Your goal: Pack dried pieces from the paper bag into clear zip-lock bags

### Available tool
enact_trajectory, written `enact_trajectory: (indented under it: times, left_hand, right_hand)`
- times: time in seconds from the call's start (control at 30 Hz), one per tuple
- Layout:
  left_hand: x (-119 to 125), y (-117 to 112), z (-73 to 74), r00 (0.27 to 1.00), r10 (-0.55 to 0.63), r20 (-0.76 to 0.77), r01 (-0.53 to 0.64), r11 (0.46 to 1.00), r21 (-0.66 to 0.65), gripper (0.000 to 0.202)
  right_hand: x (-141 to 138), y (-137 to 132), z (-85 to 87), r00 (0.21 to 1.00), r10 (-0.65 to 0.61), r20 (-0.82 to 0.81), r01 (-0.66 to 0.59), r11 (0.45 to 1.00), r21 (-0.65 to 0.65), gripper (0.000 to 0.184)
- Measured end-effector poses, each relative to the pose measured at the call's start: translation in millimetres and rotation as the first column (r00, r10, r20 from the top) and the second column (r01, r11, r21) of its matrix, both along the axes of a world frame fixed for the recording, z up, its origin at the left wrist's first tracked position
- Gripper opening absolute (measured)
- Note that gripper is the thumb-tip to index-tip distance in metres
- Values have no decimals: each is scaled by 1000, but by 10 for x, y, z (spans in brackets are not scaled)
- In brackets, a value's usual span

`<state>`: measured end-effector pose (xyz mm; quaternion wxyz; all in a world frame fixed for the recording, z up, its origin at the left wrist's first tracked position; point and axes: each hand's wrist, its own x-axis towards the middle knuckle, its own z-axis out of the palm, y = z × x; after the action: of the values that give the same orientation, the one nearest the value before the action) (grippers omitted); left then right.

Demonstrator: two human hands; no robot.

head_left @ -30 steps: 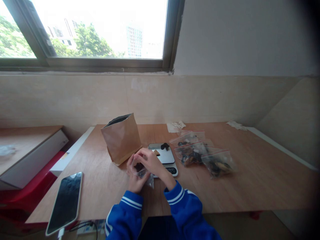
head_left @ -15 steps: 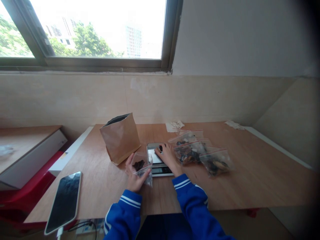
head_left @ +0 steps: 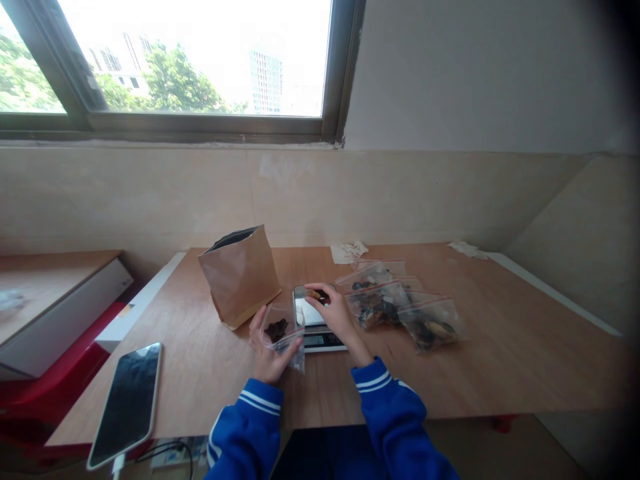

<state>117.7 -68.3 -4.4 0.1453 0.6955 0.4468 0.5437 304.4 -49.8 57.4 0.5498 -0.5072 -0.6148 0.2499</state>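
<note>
Leftward, just beside a kraft paper bag (head_left: 240, 277), held upright in the left hand (head_left: 270, 357): a clear zip bag (head_left: 283, 333) with one dark piece (head_left: 277, 329) inside. Newly raised from lying flat, over a digital scale (head_left: 320, 340): the right hand (head_left: 335, 313), pinched on a small brown piece (head_left: 314, 293), near three filled zip bags (head_left: 395, 303).

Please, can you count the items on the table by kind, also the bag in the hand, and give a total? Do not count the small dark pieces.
Clear zip bags: 4, one in the left hand
Kraft paper bag: 1
Digital kitchen scale: 1
Smartphone: 1
Crumpled paper scraps: 2
Total: 9
</note>
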Motion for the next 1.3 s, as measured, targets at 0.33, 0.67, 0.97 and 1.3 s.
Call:
enact_trajectory:
  times: [0.33, 0.67, 0.97, 1.3]
  left_hand:
    - [0, 6, -12, 996, 24, -89, -10, 988, 151, 84]
    - [21, -17, 79, 984, 161, -73, -132, 944, 302, 94]
    - [41, -18, 68, 986, 161, -30, -145, 945, 292, 99]
    - [48, -129, 186, 854, 12, 520, 103, 976, -191, 45]
  right_hand:
    - [-207, -231, 366, 834, 549, 58, -528, 824, -205, 22]
    - [-142, -479, 261, 983, 113, 143, -97, 988, -116, 38]
    - [-421, -680, -107, 987, 96, -130, -122, 971, -204, 55]
    - [-150, -826, 39, 876, 68, -478, -158, 976, -150, 43]
